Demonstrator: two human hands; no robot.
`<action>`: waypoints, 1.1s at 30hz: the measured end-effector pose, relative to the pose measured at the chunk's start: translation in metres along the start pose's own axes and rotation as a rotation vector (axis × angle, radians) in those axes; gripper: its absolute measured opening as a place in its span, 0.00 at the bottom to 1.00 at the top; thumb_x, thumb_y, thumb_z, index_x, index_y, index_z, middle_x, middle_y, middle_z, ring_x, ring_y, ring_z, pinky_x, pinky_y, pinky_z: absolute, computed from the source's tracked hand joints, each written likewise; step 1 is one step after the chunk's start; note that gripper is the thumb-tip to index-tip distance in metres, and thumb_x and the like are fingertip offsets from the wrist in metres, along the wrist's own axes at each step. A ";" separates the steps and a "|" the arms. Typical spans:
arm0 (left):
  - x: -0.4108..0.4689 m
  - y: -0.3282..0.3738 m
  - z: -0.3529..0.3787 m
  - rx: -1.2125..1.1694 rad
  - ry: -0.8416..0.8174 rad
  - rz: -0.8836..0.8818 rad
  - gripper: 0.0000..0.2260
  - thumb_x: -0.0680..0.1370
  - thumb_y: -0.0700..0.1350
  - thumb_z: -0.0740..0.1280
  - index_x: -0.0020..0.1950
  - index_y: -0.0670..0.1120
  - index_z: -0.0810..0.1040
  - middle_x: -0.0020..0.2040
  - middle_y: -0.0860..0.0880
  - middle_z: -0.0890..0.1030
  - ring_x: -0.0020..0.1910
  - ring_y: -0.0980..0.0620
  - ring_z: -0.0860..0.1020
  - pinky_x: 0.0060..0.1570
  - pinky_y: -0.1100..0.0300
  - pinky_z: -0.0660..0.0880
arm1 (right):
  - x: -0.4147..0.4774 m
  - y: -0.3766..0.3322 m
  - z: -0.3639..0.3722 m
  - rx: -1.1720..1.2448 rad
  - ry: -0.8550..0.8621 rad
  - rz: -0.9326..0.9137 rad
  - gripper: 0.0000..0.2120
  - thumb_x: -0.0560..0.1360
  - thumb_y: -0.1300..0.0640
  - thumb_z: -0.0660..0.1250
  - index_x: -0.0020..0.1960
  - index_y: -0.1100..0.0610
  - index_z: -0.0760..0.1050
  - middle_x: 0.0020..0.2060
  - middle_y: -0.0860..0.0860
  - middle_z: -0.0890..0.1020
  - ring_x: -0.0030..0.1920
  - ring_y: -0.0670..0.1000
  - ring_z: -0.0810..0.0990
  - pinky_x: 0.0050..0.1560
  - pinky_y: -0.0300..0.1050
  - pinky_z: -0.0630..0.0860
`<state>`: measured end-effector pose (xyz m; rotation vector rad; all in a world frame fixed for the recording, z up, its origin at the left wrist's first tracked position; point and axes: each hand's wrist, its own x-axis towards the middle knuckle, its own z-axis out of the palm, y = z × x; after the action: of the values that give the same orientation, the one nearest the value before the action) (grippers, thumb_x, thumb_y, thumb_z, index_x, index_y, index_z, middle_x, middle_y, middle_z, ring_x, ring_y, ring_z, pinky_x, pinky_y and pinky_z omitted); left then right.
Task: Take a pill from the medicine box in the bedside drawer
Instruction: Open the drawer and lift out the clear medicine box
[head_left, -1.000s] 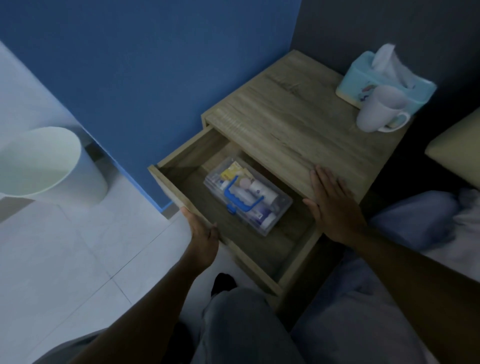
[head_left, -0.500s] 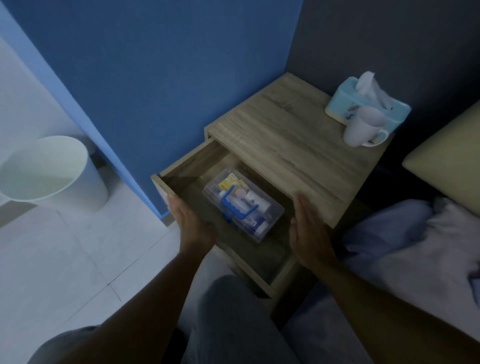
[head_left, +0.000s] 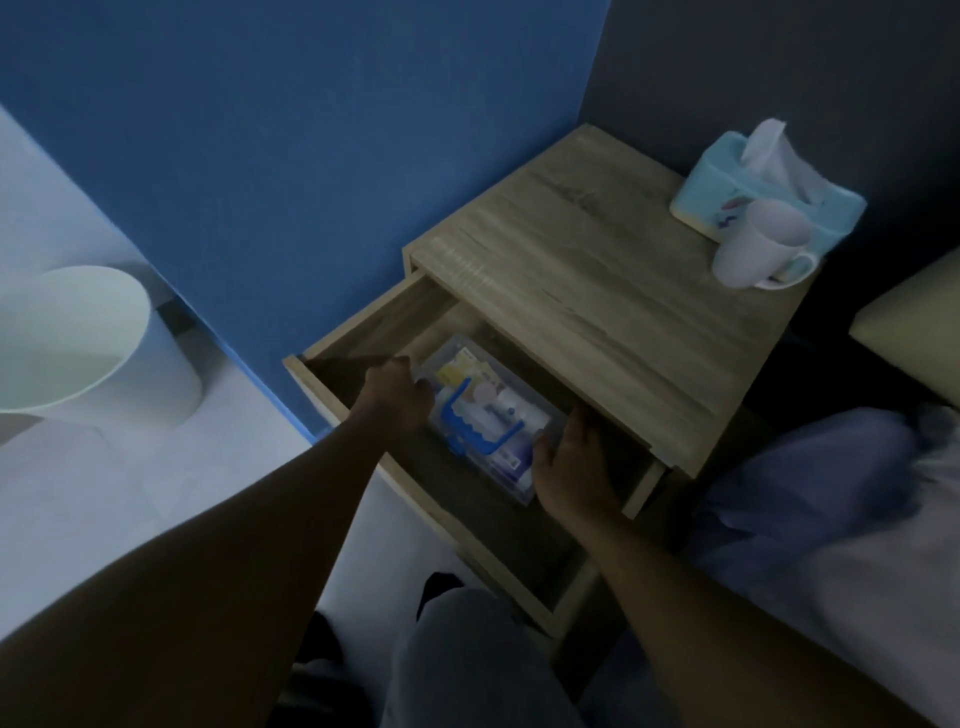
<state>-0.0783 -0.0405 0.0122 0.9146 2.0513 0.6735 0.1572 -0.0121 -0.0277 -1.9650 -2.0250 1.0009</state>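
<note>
The wooden bedside drawer (head_left: 358, 338) stands pulled out. Inside lies a clear plastic medicine box (head_left: 493, 410) with a blue handle, and tubes and packets show through its lid. My left hand (head_left: 397, 397) is down in the drawer with its fingers curled against the box's left end. At the box's right end, my right hand (head_left: 569, 467) wraps its fingers around the edge. Both hands touch the box, which still rests on the drawer floor. No pill can be made out.
On the bedside table top (head_left: 597, 291) stand a light blue tissue box (head_left: 737, 192) and a white mug (head_left: 758, 249) at the far right. A white waste bin (head_left: 88, 343) sits on the floor at left. Bedding (head_left: 831, 493) lies at right.
My left hand left the drawer's front edge and my right hand left the table edge; both have dropped into the drawer onto the ends of the medicine box.
</note>
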 end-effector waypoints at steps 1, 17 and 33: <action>0.005 -0.004 0.003 -0.009 0.000 -0.017 0.13 0.80 0.46 0.64 0.63 0.43 0.74 0.55 0.45 0.80 0.48 0.51 0.80 0.36 0.64 0.72 | 0.002 0.002 0.005 0.048 0.013 0.022 0.31 0.80 0.43 0.58 0.79 0.46 0.49 0.70 0.56 0.68 0.53 0.47 0.75 0.37 0.37 0.72; -0.031 0.021 -0.016 -0.113 0.235 -0.121 0.15 0.82 0.53 0.59 0.53 0.43 0.77 0.42 0.46 0.80 0.37 0.53 0.80 0.30 0.63 0.71 | -0.025 -0.026 -0.031 0.430 0.016 -0.052 0.27 0.74 0.37 0.65 0.71 0.43 0.66 0.67 0.49 0.70 0.56 0.47 0.79 0.46 0.46 0.83; 0.003 0.143 -0.083 -0.123 0.580 0.199 0.20 0.75 0.58 0.66 0.51 0.42 0.85 0.47 0.41 0.86 0.52 0.43 0.82 0.54 0.54 0.78 | 0.071 -0.102 -0.143 0.644 0.100 -0.274 0.22 0.73 0.43 0.72 0.64 0.49 0.76 0.49 0.42 0.81 0.40 0.36 0.85 0.32 0.33 0.80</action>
<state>-0.0940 0.0351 0.1588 0.9331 2.3953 1.2792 0.1392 0.1124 0.1142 -1.3361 -1.5830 1.2507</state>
